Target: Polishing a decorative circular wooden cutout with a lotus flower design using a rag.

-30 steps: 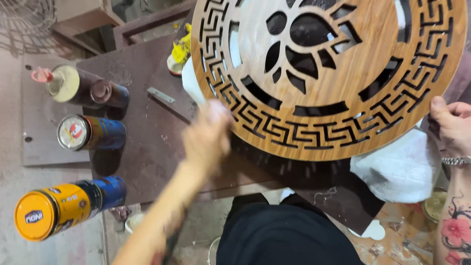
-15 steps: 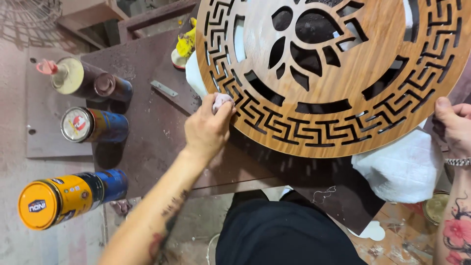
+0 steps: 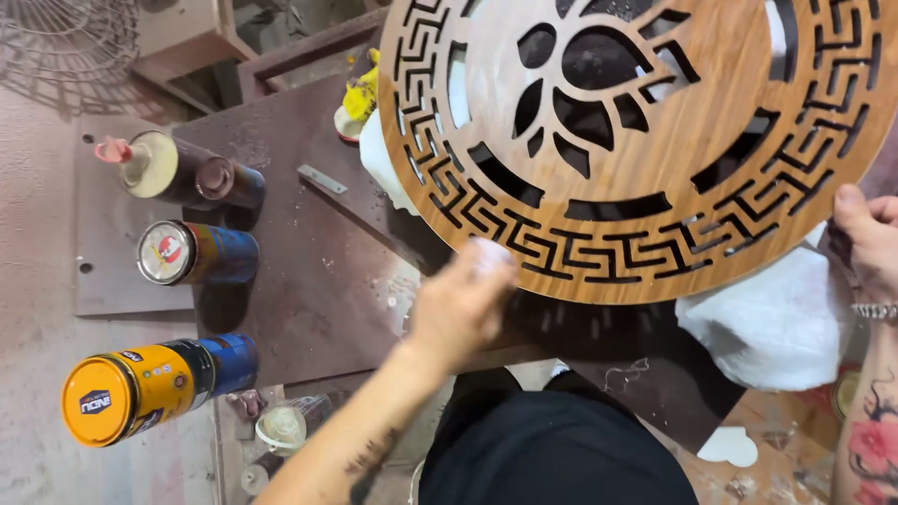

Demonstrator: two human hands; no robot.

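The left hand [image 3: 463,304], blurred, presses a small pale pad against the lower rim of a round carved wooden panel [image 3: 655,140]; its grip is unclear. The right hand [image 3: 865,238] clasps the panel's right edge. The panel looks evenly coloured; how much is left is unclear. Spray cans [image 3: 150,388] stand left on the brown table [image 3: 309,281].
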